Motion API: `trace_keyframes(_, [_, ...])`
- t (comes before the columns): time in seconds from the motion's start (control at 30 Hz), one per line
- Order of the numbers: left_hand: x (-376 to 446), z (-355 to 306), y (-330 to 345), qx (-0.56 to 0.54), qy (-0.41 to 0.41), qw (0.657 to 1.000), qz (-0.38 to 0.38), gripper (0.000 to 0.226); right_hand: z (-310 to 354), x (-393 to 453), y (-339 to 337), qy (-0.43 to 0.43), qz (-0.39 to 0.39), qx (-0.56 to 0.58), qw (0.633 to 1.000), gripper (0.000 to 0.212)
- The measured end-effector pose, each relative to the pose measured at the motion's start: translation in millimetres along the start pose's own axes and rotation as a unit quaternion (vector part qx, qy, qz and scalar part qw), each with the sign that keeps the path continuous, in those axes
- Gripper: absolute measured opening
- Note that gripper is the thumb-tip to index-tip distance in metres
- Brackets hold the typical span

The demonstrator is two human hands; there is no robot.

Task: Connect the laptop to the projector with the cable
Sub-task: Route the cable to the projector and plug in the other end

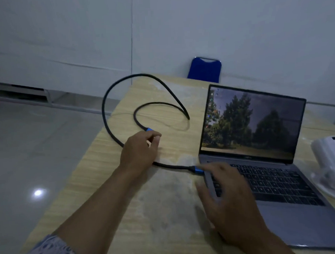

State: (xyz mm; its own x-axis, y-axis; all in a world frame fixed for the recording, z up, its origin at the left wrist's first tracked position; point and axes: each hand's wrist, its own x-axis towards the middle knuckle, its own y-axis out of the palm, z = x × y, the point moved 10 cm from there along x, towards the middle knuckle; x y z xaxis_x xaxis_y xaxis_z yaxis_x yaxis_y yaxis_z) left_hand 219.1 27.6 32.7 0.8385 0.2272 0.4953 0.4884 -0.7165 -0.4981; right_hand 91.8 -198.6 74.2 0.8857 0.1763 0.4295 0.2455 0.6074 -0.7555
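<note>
A: Item one, the cable (106,118)?
B: Black, round, stiff-looking; it runs in two loose loops over the far left part of the table (99,168), one arc hanging past the edge. Both ends carry a blue metallic plug.

A: The near plug (198,170)?
B: It sits against the left side edge of the laptop (280,181), just under the right hand's fingertips. Whether it is fully seated in a port, I cannot tell; motion blur hides the joint.

A: The far plug (149,130)?
B: It lies at the left hand's fingertips, its blue collar showing just beyond the knuckles.

A: Left hand (139,149)?
B: Forearm stretched forward, palm down, fingers curled in towards the thumb, pinching the plug end. The cable also passes beneath the wrist.

A: Right hand (229,199)?
B: Blurred, palm down, fingers spread and straight above the keyboard's left corner; it grips nothing.

A: Laptop finish?
B: Grey metal shell, dark keys, lid open, screen lit with a picture of trees.

A: Table?
B: Pale wood-grain top with a worn, whitish patch under the hands.

A: Remaining entries?
B: White rounded object (331,158) right of the laptop, probably the projector; blue chair (204,69) behind the table; patterned sleeve (47,253) on the left arm.
</note>
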Motion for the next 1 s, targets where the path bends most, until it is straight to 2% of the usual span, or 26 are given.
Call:
trace_keyframes(0.13, [1.4, 9.6, -1.7, -0.058, -0.044, 0.997, -0.014, 0.02, 14.3, 72.6, 50.3, 0.111, 0.117, 0.169, 0.972, 0.081])
trace_keyframes(0.2, [2.7, 11.6, -7.7, -0.084, -0.063, 0.994, -0.037, 0.02, 14.8, 112.6, 75.5, 0.159, 0.134, 0.206, 0.956, 0.089])
trace_keyframes(0.37, [3.1, 17.2, -18.7, -0.14, -0.113, 0.981, -0.073, 0.027, -6.3, 189.5, 94.3, 0.285, 0.058, 0.212, 0.933, 0.084])
trace_keyframes(0.43, [3.1, 23.1, -22.8, -0.173, -0.135, 0.972, -0.088, 0.032, -13.2, 207.8, 91.2, 0.29, 0.039, 0.163, 0.942, 0.068])
trace_keyframes(0.5, [3.8, 30.7, -27.9, -0.201, -0.163, 0.959, -0.113, 0.034, -14.5, 218.2, 84.0, 0.257, 0.027, 0.095, 0.961, 0.041])
trace_keyframes(0.57, [3.3, 35.4, -28.0, -0.235, -0.182, 0.947, -0.124, 0.036, -8.0, 221.2, 78.3, 0.192, 0.017, 0.043, 0.98, 0.03])
trace_keyframes(0.7, [3.1, 30.5, -18.1, -0.258, -0.18, 0.946, -0.082, 0.035, 18.7, 205.7, 85.2, 0.069, 0.055, 0.027, 0.996, 0.025])
trace_keyframes(0.77, [2.7, 25.3, -13.5, -0.254, -0.164, 0.952, -0.05, 0.043, 34.5, 193.8, 93.0, 0.002, 0.076, 0.021, 0.997, 0.022])
trace_keyframes(0.83, [2.8, 18.5, -12.9, -0.231, -0.137, 0.963, -0.034, 0.044, 49.0, 179.5, 106.9, -0.058, 0.128, 0.031, 0.99, 0.023])
trace_keyframes(0.93, [2.6, 14.4, -17.7, -0.216, -0.117, 0.968, -0.048, 0.031, 56.4, 165.4, 123.8, -0.08, 0.216, 0.073, 0.97, 0.027])
trace_keyframes(1.0, [2.5, 14.5, -20.4, -0.216, -0.117, 0.967, -0.063, 0.029, 49.9, 170.0, 124.3, -0.056, 0.229, 0.081, 0.968, 0.028])
